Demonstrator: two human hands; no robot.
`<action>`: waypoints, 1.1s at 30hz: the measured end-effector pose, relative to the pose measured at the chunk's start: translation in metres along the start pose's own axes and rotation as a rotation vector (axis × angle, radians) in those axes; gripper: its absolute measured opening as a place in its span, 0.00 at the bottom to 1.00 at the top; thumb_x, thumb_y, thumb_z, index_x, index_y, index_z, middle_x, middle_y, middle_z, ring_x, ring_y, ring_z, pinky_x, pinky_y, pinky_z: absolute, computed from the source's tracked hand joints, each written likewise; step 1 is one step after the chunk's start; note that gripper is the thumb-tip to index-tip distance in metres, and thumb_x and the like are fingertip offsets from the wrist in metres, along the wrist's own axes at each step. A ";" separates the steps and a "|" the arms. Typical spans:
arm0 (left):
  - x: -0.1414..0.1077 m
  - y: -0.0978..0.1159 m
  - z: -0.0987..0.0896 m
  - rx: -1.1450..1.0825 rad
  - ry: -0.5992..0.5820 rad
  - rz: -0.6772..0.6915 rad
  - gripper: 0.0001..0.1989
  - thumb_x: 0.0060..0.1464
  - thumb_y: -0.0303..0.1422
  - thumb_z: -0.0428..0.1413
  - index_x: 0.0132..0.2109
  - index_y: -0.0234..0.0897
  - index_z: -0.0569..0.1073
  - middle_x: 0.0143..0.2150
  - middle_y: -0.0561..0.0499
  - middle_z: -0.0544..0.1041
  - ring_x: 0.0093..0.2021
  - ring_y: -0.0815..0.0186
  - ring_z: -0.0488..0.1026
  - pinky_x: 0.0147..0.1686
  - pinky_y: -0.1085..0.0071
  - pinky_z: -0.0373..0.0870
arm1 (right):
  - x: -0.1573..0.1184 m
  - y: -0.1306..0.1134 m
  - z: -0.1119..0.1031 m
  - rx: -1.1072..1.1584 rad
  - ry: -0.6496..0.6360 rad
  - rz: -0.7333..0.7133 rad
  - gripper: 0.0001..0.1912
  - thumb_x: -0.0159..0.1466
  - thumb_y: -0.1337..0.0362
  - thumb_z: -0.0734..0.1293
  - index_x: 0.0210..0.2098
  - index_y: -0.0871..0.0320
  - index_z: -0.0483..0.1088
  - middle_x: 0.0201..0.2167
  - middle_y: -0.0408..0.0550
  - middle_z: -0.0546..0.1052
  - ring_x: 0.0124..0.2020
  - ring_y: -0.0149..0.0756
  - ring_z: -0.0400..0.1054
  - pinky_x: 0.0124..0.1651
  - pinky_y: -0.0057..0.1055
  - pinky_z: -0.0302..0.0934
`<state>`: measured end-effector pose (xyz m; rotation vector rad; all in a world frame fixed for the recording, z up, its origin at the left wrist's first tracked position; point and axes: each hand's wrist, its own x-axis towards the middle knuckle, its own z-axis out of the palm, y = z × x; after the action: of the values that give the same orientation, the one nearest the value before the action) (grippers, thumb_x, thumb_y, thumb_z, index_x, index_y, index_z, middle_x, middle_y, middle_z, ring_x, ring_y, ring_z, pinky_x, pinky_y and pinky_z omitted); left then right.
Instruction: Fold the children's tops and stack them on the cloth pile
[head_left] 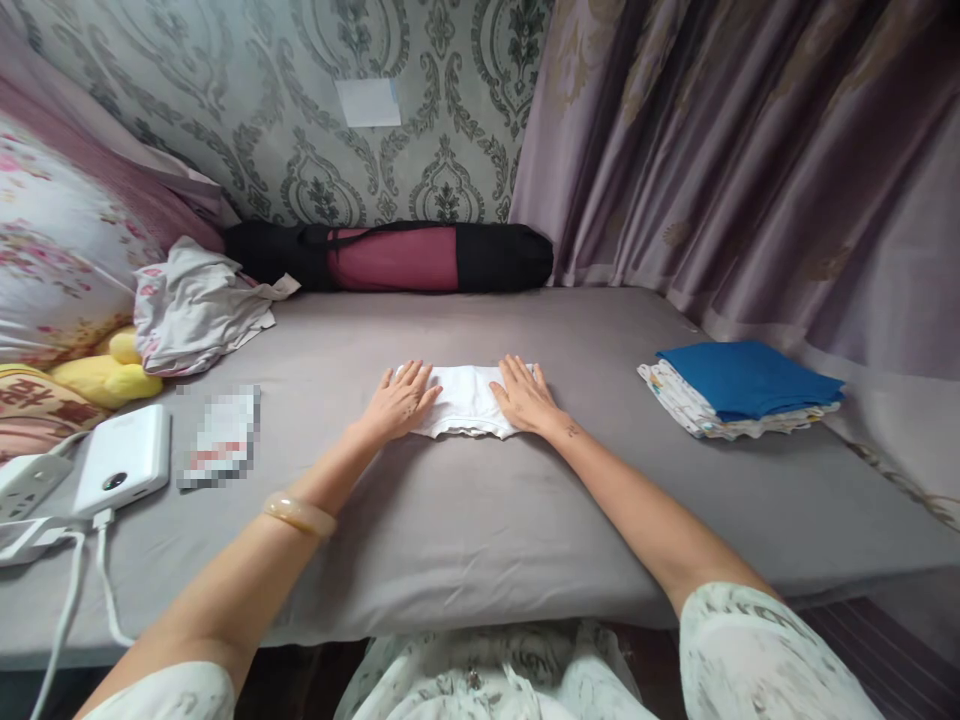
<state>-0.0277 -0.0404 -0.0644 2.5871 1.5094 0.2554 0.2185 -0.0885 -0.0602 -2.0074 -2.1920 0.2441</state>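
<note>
Head view shows me the left hand (403,402) and the right hand (527,396) laid flat, open and gripping nothing, on opposite ends of a white cloth (466,397). It lies midway across the grey sheet (480,525), well apart from the blue-topped stack (750,380); probably folded, though I can't make out layers.
</note>
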 end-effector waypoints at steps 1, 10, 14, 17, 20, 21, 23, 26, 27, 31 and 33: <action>-0.001 -0.005 0.001 0.004 0.016 -0.015 0.31 0.66 0.46 0.38 0.69 0.34 0.56 0.71 0.39 0.53 0.72 0.54 0.47 0.68 0.49 0.40 | -0.002 0.005 0.000 -0.022 0.006 0.017 0.35 0.71 0.52 0.45 0.70 0.69 0.46 0.72 0.58 0.45 0.72 0.43 0.34 0.70 0.46 0.26; -0.001 -0.024 0.015 -0.063 -0.048 -0.093 0.32 0.63 0.48 0.38 0.69 0.37 0.55 0.72 0.42 0.50 0.72 0.53 0.44 0.67 0.49 0.44 | -0.002 0.019 0.008 0.014 -0.034 0.060 0.34 0.71 0.52 0.47 0.70 0.66 0.47 0.72 0.56 0.46 0.72 0.43 0.36 0.70 0.43 0.32; 0.004 -0.027 0.003 -0.140 0.009 -0.149 0.33 0.58 0.46 0.47 0.65 0.34 0.61 0.68 0.36 0.60 0.67 0.51 0.58 0.62 0.57 0.57 | 0.005 0.035 -0.010 0.233 0.030 0.105 0.31 0.68 0.58 0.55 0.67 0.64 0.55 0.68 0.58 0.57 0.68 0.39 0.51 0.66 0.35 0.47; 0.007 -0.031 -0.013 -0.193 0.085 -0.337 0.29 0.54 0.44 0.51 0.59 0.31 0.68 0.56 0.35 0.73 0.55 0.53 0.72 0.52 0.64 0.67 | 0.006 0.054 -0.026 0.360 0.128 0.290 0.23 0.66 0.62 0.57 0.56 0.63 0.70 0.52 0.56 0.76 0.51 0.38 0.70 0.50 0.28 0.62; 0.006 -0.034 -0.026 -0.255 0.027 -0.486 0.21 0.52 0.45 0.54 0.45 0.33 0.76 0.39 0.42 0.79 0.43 0.55 0.76 0.40 0.68 0.69 | 0.001 0.069 -0.034 0.374 0.035 0.435 0.15 0.64 0.60 0.61 0.38 0.62 0.77 0.26 0.47 0.77 0.26 0.32 0.70 0.29 0.25 0.59; 0.006 -0.034 -0.029 -0.285 -0.003 -0.511 0.19 0.50 0.45 0.55 0.40 0.34 0.77 0.35 0.44 0.79 0.39 0.56 0.76 0.36 0.69 0.68 | -0.001 0.071 -0.034 0.374 0.001 0.463 0.14 0.63 0.60 0.62 0.34 0.61 0.77 0.21 0.44 0.74 0.21 0.29 0.65 0.26 0.24 0.56; 0.006 -0.034 -0.032 -0.356 -0.036 -0.558 0.16 0.46 0.46 0.58 0.32 0.36 0.76 0.26 0.48 0.76 0.32 0.59 0.74 0.30 0.71 0.64 | -0.004 0.070 -0.034 0.390 -0.029 0.499 0.13 0.62 0.59 0.64 0.30 0.61 0.76 0.16 0.40 0.69 0.16 0.26 0.59 0.22 0.23 0.50; 0.007 -0.032 -0.032 -0.474 -0.043 -0.607 0.16 0.40 0.45 0.62 0.27 0.36 0.75 0.19 0.53 0.70 0.24 0.64 0.68 0.24 0.72 0.57 | -0.006 0.062 -0.033 0.421 -0.036 0.504 0.14 0.61 0.58 0.65 0.25 0.60 0.74 0.14 0.39 0.66 0.15 0.25 0.56 0.21 0.23 0.48; 0.008 -0.031 -0.032 -0.507 -0.045 -0.619 0.16 0.38 0.45 0.62 0.26 0.36 0.75 0.17 0.54 0.67 0.23 0.65 0.66 0.23 0.72 0.55 | -0.005 0.059 -0.033 0.428 -0.040 0.506 0.15 0.61 0.58 0.66 0.23 0.60 0.73 0.13 0.39 0.65 0.16 0.25 0.56 0.21 0.24 0.47; 0.010 -0.027 -0.035 -0.613 -0.082 -0.674 0.19 0.33 0.46 0.65 0.19 0.37 0.68 0.13 0.57 0.59 0.19 0.70 0.56 0.22 0.73 0.49 | -0.002 0.050 -0.036 0.480 -0.082 0.546 0.15 0.60 0.57 0.67 0.22 0.60 0.71 0.13 0.39 0.63 0.16 0.26 0.55 0.20 0.24 0.47; 0.011 -0.025 -0.038 -0.641 -0.099 -0.695 0.20 0.29 0.45 0.67 0.18 0.38 0.66 0.13 0.57 0.58 0.19 0.70 0.55 0.21 0.72 0.48 | 0.000 0.047 -0.037 0.468 -0.097 0.549 0.14 0.59 0.56 0.68 0.24 0.60 0.72 0.15 0.39 0.65 0.17 0.26 0.58 0.20 0.23 0.48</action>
<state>-0.0514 -0.0176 -0.0310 1.4805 1.7981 0.4250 0.2726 -0.0841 -0.0348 -2.2764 -1.3898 0.8432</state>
